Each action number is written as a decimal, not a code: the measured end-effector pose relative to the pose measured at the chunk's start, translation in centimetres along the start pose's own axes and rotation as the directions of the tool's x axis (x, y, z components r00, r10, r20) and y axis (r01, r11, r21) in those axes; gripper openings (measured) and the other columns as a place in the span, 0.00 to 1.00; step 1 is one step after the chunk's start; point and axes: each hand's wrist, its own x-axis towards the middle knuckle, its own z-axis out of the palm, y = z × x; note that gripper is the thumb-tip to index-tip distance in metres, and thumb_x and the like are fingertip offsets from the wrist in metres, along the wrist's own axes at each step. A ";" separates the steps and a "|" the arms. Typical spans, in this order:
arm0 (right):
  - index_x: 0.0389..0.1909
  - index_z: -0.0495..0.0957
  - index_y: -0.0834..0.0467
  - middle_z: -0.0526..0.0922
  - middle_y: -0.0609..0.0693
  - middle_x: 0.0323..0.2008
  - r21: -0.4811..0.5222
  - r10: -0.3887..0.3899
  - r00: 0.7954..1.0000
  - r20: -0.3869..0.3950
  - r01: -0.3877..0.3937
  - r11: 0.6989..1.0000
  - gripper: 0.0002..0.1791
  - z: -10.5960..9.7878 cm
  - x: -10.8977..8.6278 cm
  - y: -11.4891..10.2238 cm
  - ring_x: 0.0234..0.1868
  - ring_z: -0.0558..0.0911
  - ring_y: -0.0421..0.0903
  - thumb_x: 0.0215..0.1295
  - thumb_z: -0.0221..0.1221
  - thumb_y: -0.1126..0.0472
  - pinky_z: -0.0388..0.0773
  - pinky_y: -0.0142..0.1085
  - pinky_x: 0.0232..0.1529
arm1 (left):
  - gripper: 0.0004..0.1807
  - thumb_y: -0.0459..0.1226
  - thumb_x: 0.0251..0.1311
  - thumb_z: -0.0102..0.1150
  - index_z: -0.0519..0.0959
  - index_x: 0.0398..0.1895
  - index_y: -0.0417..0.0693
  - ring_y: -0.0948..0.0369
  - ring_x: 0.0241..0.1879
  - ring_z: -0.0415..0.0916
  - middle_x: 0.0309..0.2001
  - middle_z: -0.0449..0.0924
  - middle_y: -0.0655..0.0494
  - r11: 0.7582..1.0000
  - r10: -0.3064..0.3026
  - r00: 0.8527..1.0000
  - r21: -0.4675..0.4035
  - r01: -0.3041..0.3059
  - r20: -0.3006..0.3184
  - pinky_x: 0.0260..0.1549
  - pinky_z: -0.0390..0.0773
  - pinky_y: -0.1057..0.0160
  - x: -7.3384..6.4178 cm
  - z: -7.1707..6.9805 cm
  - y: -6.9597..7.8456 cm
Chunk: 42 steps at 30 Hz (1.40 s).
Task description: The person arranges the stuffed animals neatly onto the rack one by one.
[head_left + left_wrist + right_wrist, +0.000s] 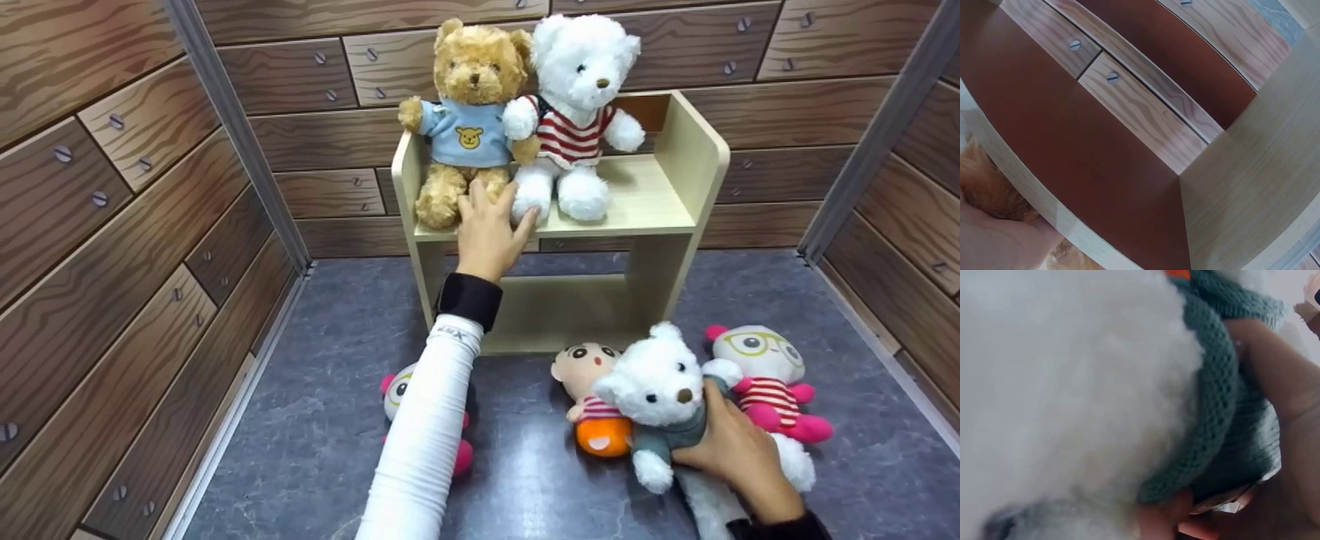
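Note:
A brown teddy bear (480, 64) in a light-blue top sits at the left of the shelf unit's (649, 184) upper board. My left hand (489, 234) rests against its legs with fingers spread; brown fur (985, 180) also shows by that hand in the left wrist view. Beside it sits a white teddy bear (589, 64) in a red-and-white striped sweater. Low on the right, my right hand (739, 450) grips a white teddy bear (649, 375) by its body. Its green knitted sweater (1216, 388) fills much of the right wrist view's middle.
A doll with orange shorts (602, 437) lies left of the held bear. To its right is a pink doll with yellow glasses (776, 401). A similar pink doll (463, 456) is partly hidden by my left forearm. Wood-patterned walls (135, 285) enclose the grey floor (300, 420).

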 end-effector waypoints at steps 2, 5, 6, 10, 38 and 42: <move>0.58 0.60 0.61 0.80 0.67 0.40 0.012 -0.004 0.998 -0.065 0.005 1.000 0.57 -0.1 0.1 -0.3 0.34 0.81 0.65 0.25 0.80 0.48 0.74 0.56 0.26 | 0.32 0.62 0.69 0.47 0.71 0.70 0.58 0.42 0.61 0.62 0.71 0.56 0.35 1.000 0.007 1.000 0.003 -0.007 -0.011 0.42 0.82 0.52 0.0 0.1 0.1; 0.60 0.60 0.63 0.81 0.70 0.37 0.028 -0.008 0.985 -0.172 0.013 1.000 0.58 -0.1 0.2 -0.8 0.33 0.81 0.67 0.26 0.80 0.49 0.73 0.60 0.28 | 0.32 0.61 0.69 0.48 0.72 0.70 0.58 0.42 0.60 0.63 0.70 0.57 0.35 1.000 0.012 1.000 0.010 -0.011 -0.026 0.41 0.82 0.52 0.0 0.1 0.1; 0.62 0.60 0.64 0.81 0.70 0.35 0.030 -0.005 0.979 -0.203 0.011 0.999 0.59 -0.1 0.3 -1.0 0.33 0.80 0.68 0.26 0.80 0.48 0.72 0.60 0.30 | 0.31 0.61 0.69 0.48 0.72 0.69 0.58 0.43 0.59 0.63 0.70 0.57 0.36 1.000 0.011 0.999 0.011 -0.011 -0.030 0.41 0.82 0.52 0.0 0.0 0.1; 0.55 0.68 0.68 0.81 0.70 0.32 0.026 -0.010 0.953 -0.303 0.019 0.999 0.54 0.0 0.6 -1.6 0.36 0.78 0.70 0.26 0.80 0.47 0.69 0.62 0.35 | 0.32 0.62 0.69 0.48 0.72 0.70 0.58 0.43 0.59 0.62 0.70 0.57 0.35 1.000 0.006 1.000 0.007 -0.006 -0.024 0.42 0.82 0.52 -0.1 0.0 0.1; 0.42 0.79 0.71 0.85 0.68 0.37 0.225 -0.034 0.901 -0.433 0.145 0.963 0.34 -0.7 2.7 -4.4 0.38 0.83 0.66 0.31 0.79 0.59 0.75 0.58 0.40 | 0.32 0.62 0.69 0.47 0.71 0.70 0.60 0.43 0.59 0.63 0.71 0.57 0.37 1.000 0.004 1.000 0.005 -0.004 -0.021 0.40 0.83 0.52 -0.2 0.1 0.1; 0.40 0.78 0.72 0.84 0.70 0.35 0.187 -0.042 0.903 -0.428 0.134 0.973 0.33 -1.2 2.8 -4.9 0.37 0.82 0.68 0.31 0.78 0.58 0.74 0.62 0.38 | 0.32 0.62 0.69 0.47 0.71 0.70 0.61 0.43 0.59 0.64 0.71 0.57 0.38 1.000 0.002 1.000 0.009 -0.002 -0.021 0.40 0.83 0.52 -0.2 0.1 0.0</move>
